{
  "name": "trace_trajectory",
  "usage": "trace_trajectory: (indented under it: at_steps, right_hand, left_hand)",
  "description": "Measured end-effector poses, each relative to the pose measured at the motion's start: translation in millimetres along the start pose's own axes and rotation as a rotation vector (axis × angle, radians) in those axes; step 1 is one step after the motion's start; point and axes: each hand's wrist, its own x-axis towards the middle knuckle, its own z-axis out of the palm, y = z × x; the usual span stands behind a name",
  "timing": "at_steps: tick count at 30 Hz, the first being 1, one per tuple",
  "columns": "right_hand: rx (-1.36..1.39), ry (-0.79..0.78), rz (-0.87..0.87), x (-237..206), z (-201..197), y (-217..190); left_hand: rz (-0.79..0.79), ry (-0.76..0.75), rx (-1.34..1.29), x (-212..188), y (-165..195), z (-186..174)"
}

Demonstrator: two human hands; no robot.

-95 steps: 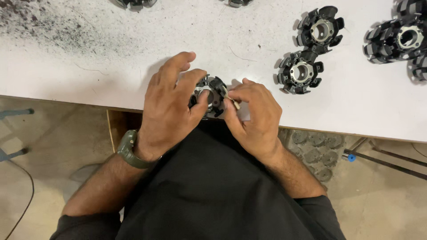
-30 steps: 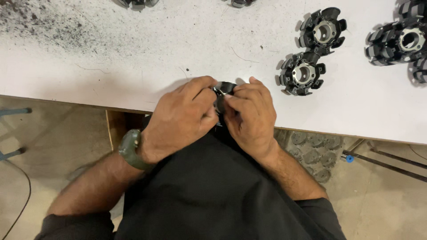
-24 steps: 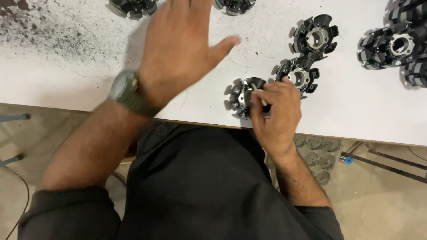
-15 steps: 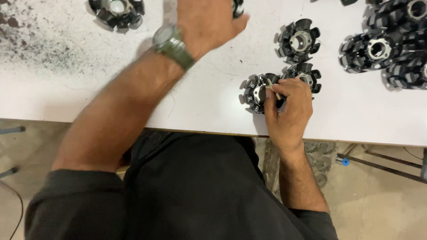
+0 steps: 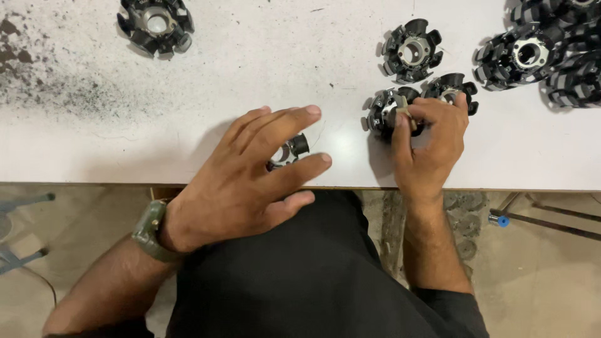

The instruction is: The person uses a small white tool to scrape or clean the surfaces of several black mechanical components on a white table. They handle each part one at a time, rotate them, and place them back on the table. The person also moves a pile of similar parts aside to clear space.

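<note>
L hand hovers w/ fingers spread wide over a small black finned part at the near edge of the white tabletop, mid-frame. R hand, at 3 o'clock from it, pinches a black finned rotor; grip narrow, closed on it.

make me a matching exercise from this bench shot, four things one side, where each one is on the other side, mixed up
Things:
1. left hand
2. right hand
3. wristwatch
4. lone black finned part

Places:
A. far left corner of the white table
B. on the left wrist
C. over a small part at the table's near edge
D. on a finned part near the right-hand cluster

Pairs: 1-C, 2-D, 3-B, 4-A
</note>
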Motion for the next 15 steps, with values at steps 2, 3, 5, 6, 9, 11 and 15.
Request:
trace_trajectory:
  at_steps: [2, 3, 5, 6, 9, 11, 15]
  right_hand:
    - [0.145, 0.002, 0.004, -10, 8, -13]
    - [0.233, 0.003, -0.001, -14, 16, -20]
    - [0.366, -0.014, -0.008, -18, 28, -34]
    - [0.412, -0.038, -0.002, -21, 33, -43]
    - [0.388, -0.123, -0.017, -20, 44, -66]
    - [0.323, -0.169, -0.043, -15, 49, -77]
    - [0.242, -0.195, -0.106, -6, 59, -84]
  left_hand:
    - [-0.124, -0.069, 0.056, -1, -1, 4]
    - [-0.177, -0.102, 0.090, -2, -5, 8]
    - [-0.311, -0.097, 0.060, -7, -13, 16]
    - [-0.374, -0.099, 0.039, -10, -18, 20]
    - [-0.442, -0.047, -0.010, -18, -25, 28]
    - [-0.433, -0.049, 0.014, -20, -27, 29]
    - [-0.471, -0.117, 0.004, -18, -29, 16]
